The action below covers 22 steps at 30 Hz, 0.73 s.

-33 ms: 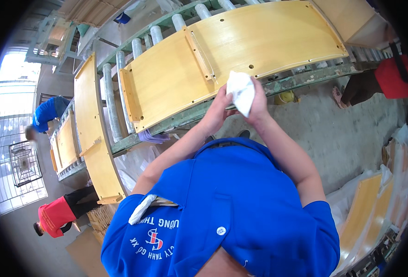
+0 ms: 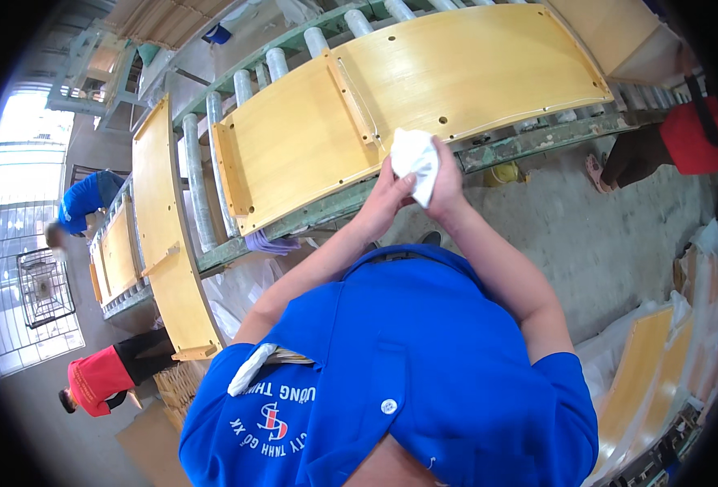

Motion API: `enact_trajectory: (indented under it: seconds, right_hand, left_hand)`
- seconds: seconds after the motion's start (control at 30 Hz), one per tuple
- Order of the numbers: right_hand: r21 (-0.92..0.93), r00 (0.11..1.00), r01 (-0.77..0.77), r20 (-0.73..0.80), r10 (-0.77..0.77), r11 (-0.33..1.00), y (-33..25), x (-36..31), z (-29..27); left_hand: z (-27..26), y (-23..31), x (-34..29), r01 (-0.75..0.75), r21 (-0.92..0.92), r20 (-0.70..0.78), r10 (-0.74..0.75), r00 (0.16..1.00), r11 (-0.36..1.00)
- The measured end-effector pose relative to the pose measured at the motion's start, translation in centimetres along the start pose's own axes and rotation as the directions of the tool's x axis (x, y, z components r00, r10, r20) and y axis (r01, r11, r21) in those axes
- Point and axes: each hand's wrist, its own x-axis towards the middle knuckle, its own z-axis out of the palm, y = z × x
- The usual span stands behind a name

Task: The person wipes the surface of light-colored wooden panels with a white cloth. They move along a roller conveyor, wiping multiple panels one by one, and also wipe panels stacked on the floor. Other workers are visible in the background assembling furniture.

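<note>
Both hands meet around a crumpled white piece of cloth or paper (image 2: 414,159); which of the two it is I cannot tell. My left hand (image 2: 387,195) pinches its near left side with the thumb on top. On its right side my right hand (image 2: 448,183) wraps round the edge, its fingertips partly hidden. The piece is held just over the front edge of a yellow wooden panel (image 2: 472,65). This panel lies on a roller conveyor, with a cleat (image 2: 349,96) across it and a thin white line along its front edge. Several dark holes show in its face.
Metal rollers (image 2: 200,178) and a green rail (image 2: 537,144) carry the panel. Another wooden panel (image 2: 160,219) lies at the left. A co-worker's red sleeve (image 2: 696,138) shows at the right; people in blue (image 2: 87,199) and red (image 2: 103,380) work at the left. Wrapped panels (image 2: 639,373) stand at the lower right.
The white piece has turned and moved slightly left in my hands, and looks more bunched. Both hands have shifted slightly with it; the panel stays in place.
</note>
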Motion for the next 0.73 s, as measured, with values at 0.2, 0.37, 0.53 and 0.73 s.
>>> enact_trajectory:
  seconds: [0.2,0.37,0.53,0.73]
  right_hand:
    - [-0.782,0.851,0.509,0.395,-0.346,0.36,3.5,0.7,-0.5]
    - [-0.802,0.987,0.129,0.045,-0.157,0.583,-1.0,-3.2,-6.5]
    - [-0.919,0.959,-0.177,-0.242,-0.15,0.352,-3.1,-11.5,-18.0]
    - [-0.771,0.748,-0.636,-0.606,0.271,0.034,-1.8,-27.8,-22.3]
  left_hand:
    - [-5.7,-0.6,0.8,-0.014,-0.278,-0.266,-0.063,0.962,0.961]
    - [-11.5,2.2,3.7,-0.182,-0.019,-0.494,0.149,0.857,0.983]
    - [-17.8,4.3,5.4,0.088,0.802,-0.409,0.435,0.802,0.591]
    - [-15.2,0.9,-5.4,0.043,0.969,0.045,-0.344,0.938,0.242]
